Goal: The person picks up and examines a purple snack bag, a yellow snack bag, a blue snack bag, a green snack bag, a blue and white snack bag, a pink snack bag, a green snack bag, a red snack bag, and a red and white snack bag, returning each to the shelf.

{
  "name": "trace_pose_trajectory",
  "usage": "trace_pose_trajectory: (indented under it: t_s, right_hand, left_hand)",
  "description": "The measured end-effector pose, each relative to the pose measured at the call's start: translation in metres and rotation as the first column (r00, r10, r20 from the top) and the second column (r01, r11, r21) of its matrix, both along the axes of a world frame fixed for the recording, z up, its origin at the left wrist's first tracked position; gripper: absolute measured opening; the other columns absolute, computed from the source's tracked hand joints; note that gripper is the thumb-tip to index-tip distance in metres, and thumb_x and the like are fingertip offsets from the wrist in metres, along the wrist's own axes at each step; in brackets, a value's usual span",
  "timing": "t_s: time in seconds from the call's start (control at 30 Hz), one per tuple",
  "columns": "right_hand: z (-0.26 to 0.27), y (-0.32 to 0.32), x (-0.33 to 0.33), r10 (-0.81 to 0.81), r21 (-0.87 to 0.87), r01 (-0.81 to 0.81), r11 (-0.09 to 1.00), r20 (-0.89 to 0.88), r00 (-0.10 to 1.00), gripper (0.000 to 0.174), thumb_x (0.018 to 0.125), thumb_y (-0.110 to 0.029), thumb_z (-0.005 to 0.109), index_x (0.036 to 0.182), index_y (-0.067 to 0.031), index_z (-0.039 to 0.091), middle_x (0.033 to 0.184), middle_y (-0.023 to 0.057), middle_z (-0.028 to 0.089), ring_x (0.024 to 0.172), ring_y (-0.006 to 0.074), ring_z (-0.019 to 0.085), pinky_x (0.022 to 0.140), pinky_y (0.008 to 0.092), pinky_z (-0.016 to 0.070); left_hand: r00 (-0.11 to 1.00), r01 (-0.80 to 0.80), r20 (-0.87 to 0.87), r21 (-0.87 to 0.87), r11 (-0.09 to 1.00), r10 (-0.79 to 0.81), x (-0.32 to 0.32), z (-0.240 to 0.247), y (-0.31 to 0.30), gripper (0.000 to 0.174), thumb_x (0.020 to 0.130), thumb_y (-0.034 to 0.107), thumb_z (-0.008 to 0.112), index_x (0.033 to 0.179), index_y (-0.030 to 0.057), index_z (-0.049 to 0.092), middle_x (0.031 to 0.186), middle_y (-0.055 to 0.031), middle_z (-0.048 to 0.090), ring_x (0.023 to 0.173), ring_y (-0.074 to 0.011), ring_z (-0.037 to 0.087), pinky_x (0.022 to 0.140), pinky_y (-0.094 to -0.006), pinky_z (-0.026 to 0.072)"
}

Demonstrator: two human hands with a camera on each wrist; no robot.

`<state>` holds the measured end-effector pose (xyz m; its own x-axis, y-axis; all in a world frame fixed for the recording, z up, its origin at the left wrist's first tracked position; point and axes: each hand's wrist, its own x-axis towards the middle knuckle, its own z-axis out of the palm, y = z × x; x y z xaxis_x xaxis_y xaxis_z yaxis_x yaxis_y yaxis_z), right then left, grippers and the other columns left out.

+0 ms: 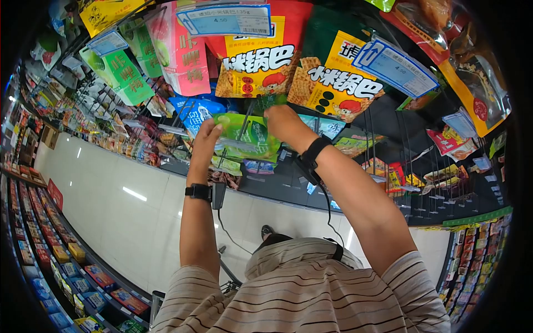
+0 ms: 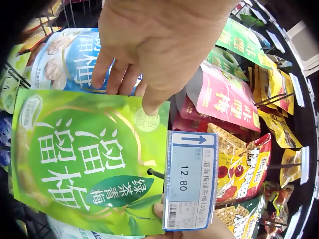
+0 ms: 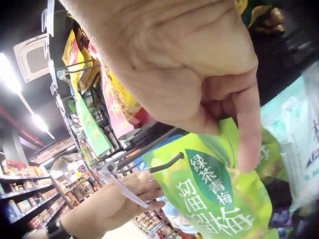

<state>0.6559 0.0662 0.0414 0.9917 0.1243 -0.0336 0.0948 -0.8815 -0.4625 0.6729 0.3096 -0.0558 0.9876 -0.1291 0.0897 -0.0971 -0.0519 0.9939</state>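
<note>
A green bag of plums is held at its edge between both hands. My left hand pinches one top corner, thumb on the front and fingers behind. At the other side my right hand grips the bag's top with curled fingers; in the left wrist view it is mostly hidden behind a price tag. The tip of a metal hook lies against the bag's upper part; whether it passes through the hole I cannot tell.
Blue bags hang beside the green one. Pink bags and yellow-red snack bags hang above, with price tags in front. A white bag is near my right hand. Bare hooks stick out at the right.
</note>
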Motion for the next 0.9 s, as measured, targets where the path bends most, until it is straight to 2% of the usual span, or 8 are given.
trace_pose_trajectory:
  t_s: [0.03,0.13,0.23,0.27,0.4,0.6,0.83,0.9]
  right_hand:
    - [0.003,0.000,-0.001,-0.038,0.040,0.039,0.998,-0.015,0.999,0.015,0.080,0.001,0.058,0.089,0.0036,0.070,0.095,0.0263,0.068,0.093,0.0422,0.066,0.083,0.0463,0.0535]
    - [0.006,-0.005,0.010,-0.048,0.030,0.052,0.998,-0.131,0.990,0.033,0.088,-0.001,0.053,0.118,0.0080,0.064,0.095,0.0245,0.069,0.069,0.0331,0.071,0.061,0.0403,0.0567]
    - [-0.005,-0.006,0.015,-0.083,0.058,0.084,0.995,-0.015,0.996,0.019,0.081,-0.002,0.060,0.095,0.0057,0.069,0.098,0.0263,0.068,0.090,0.0398,0.067,0.081,0.0438,0.0543]
    - [-0.009,-0.006,0.018,-0.092,0.063,0.091,0.994,0.010,0.996,0.016,0.079,-0.003,0.061,0.091,0.0051,0.070,0.099,0.0266,0.068,0.095,0.0410,0.066,0.085,0.0444,0.0538]
    - [-0.014,-0.007,0.023,-0.081,-0.009,0.081,0.997,0.032,0.996,0.017,0.081,-0.005,0.062,0.092,0.0037,0.071,0.104,0.0254,0.068,0.098,0.0400,0.066,0.086,0.0438,0.0536]
    - [-0.002,-0.007,0.013,-0.035,-0.086,0.030,0.996,-0.055,0.998,0.023,0.083,-0.008,0.061,0.101,0.0047,0.068,0.107,0.0267,0.067,0.101,0.0408,0.065,0.087,0.0445,0.0532]
    - [0.039,-0.002,-0.046,0.108,-0.026,-0.107,0.994,0.042,0.993,0.031,0.089,-0.011,0.054,0.115,0.0039,0.060,0.103,0.0290,0.065,0.097,0.0443,0.063,0.085,0.0489,0.0505]
    - [0.035,-0.004,-0.071,0.226,0.145,-0.248,0.958,0.151,0.962,0.030,0.090,-0.012,0.055,0.116,0.0033,0.060,0.099,0.0270,0.066,0.092,0.0406,0.066,0.080,0.0468,0.0517]
  left_hand:
    - [0.998,-0.065,0.020,0.018,0.998,0.064,-0.004,0.000,0.000,0.040,0.096,0.026,0.062,0.126,0.0007,0.057,0.115,-0.0093,0.064,0.111,-0.0190,0.057,0.093,-0.0312,0.0462]
    - [0.986,-0.161,0.051,0.041,0.986,0.159,-0.016,0.002,-0.001,0.046,0.098,0.034,0.058,0.128,0.0000,0.055,0.122,-0.0167,0.062,0.119,-0.0252,0.057,0.095,-0.0351,0.0484]
    - [0.973,0.032,-0.221,-0.163,0.986,-0.068,-0.022,0.006,-0.006,0.058,0.101,0.045,0.051,0.137,-0.0003,0.049,0.131,-0.0168,0.058,0.118,-0.0264,0.058,0.096,-0.0391,0.0489]
    - [0.969,0.087,-0.212,-0.197,0.977,-0.129,-0.022,0.002,-0.011,0.071,0.101,0.057,0.042,0.142,-0.0010,0.044,0.136,-0.0186,0.054,0.120,-0.0282,0.059,0.096,-0.0409,0.0500]
    - [0.896,0.166,-0.262,-0.551,0.818,-0.358,-0.006,-0.023,-0.030,0.087,0.096,0.069,0.036,0.149,-0.0001,0.034,0.149,-0.0203,0.040,0.129,-0.0345,0.052,0.101,-0.0474,0.0465]
    - [0.838,0.219,-0.198,-0.732,0.646,-0.508,-0.002,-0.021,-0.050,0.089,0.095,0.071,0.030,0.151,0.0002,0.031,0.154,-0.0152,0.035,0.137,-0.0367,0.042,0.108,-0.0524,0.0385]
    - [0.884,0.146,-0.244,-0.666,0.732,-0.399,-0.027,-0.021,-0.050,0.091,0.095,0.072,0.030,0.153,0.0026,0.025,0.153,-0.0171,0.036,0.135,-0.0360,0.044,0.106,-0.0500,0.0424]
    - [0.909,0.118,-0.248,-0.617,0.778,-0.334,-0.048,-0.020,-0.047,0.089,0.096,0.071,0.028,0.152,0.0019,0.025,0.152,-0.0172,0.037,0.133,-0.0352,0.047,0.105,-0.0481,0.0444]
